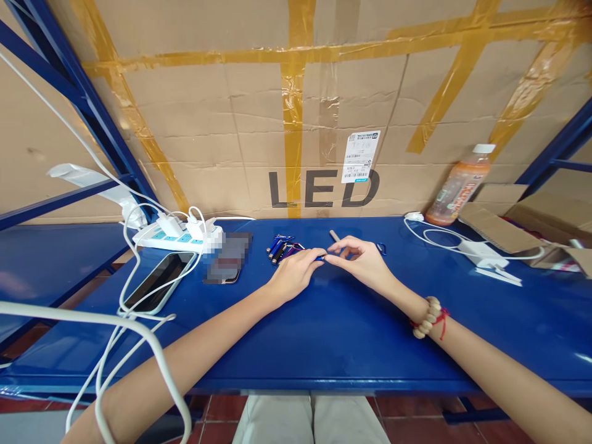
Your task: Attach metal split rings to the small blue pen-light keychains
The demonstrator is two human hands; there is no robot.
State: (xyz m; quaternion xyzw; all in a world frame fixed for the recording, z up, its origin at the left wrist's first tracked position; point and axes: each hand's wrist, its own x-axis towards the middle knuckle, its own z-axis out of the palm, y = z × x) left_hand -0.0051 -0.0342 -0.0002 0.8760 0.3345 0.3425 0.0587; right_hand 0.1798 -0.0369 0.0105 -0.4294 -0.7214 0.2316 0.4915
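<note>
My left hand [293, 271] is closed, its fingertips pinching a small shiny blue metal piece [319, 258] just above the blue tabletop. From the other side my right hand [358, 259], also closed, holds the piece's end between thumb and forefinger. The fingers cover most of it, so its exact kind is hidden. Just left of the hands lies a pile of small metal cylinders [279, 250] in blue, black and purple, some with clips. A grey stick-like object [334, 235] shows behind my right fingers. Beyond that hand rests a blue carabiner clip [382, 248].
A white power strip [176, 235] with plugs, a phone [161, 282] and a blurred-out dark device [229, 258] sit left, with white cables [139, 327] looping over my left forearm. At right stand an orange drink bottle [457, 188], a charger [483, 253] and an open carton [550, 216]. A large cardboard box [208, 135] backs the table.
</note>
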